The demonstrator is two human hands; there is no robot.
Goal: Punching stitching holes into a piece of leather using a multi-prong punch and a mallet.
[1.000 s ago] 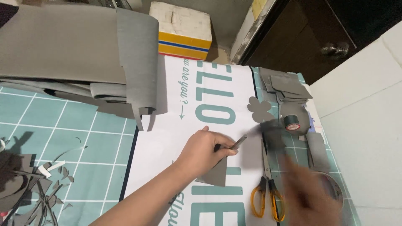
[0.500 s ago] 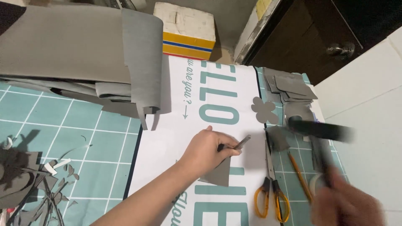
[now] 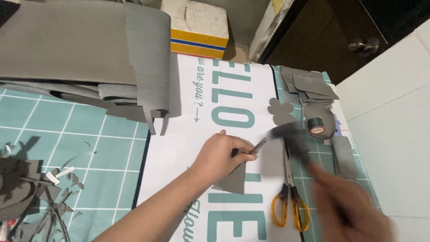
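A: Any packages or signs in view?

B: Two. A white printed sheet (image 3: 215, 134) lies flat at centre with large teal lettering, overlapping the teal grid cutting mat (image 3: 67, 148).

A: Packages?

B: One cardboard box (image 3: 197, 27) at top centre, just beyond the sheet's far edge. White top; the side facing us is yellow with a blue stripe. No screens.

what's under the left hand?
The left hand presses a grey triangular piece onto the white printed sheet and pinches a thin metal tool. The part of the piece beneath the palm is covered. The right hand is blurred.
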